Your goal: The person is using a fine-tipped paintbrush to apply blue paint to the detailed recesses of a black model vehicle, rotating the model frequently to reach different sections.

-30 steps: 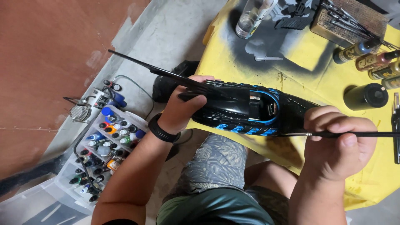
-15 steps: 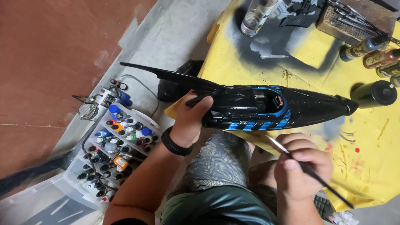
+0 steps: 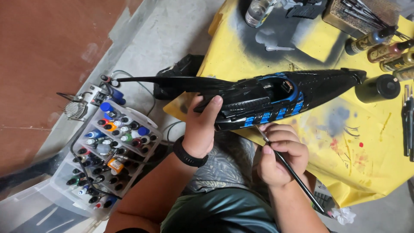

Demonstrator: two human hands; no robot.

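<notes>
Both grips hold: left hand the model, right hand a brush, tip hidden.

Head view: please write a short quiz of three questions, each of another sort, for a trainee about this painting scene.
1. True or false: the left hand grips the black and blue model.
2. What does the right hand hold? A) spray can B) thin brush C) cloth
3. Fill in: the yellow sheet covers the ____; the paint bottle tray stands on the floor.

Key
1. True.
2. B: the thin brush, tip at the model's blue side.
3. Table.
</notes>
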